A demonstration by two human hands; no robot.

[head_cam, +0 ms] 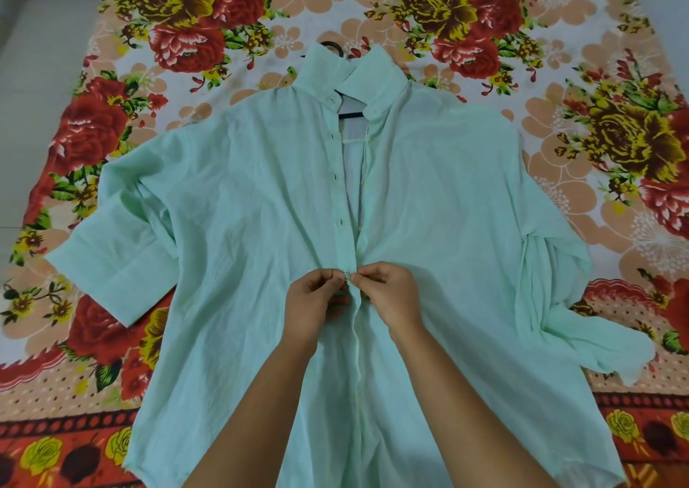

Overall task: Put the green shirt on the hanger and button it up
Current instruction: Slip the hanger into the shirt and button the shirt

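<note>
We see the green shirt [261,208] spread flat, front up, on a flowered bedsheet [559,77], with its collar at the far end and its hem nearest us. The black hanger [332,45] sits inside it. Only its hook above the collar and a bit of its bar in the open neck show. Our left hand [313,301] and right hand [391,293] meet at the middle of the front opening. Each pinches an edge of the shirt, fingers curled, around a small button [346,275] between the fingertips. Above the hands the front gapes open; below them the edges lie together. The sleeves spread out to either side.
</note>
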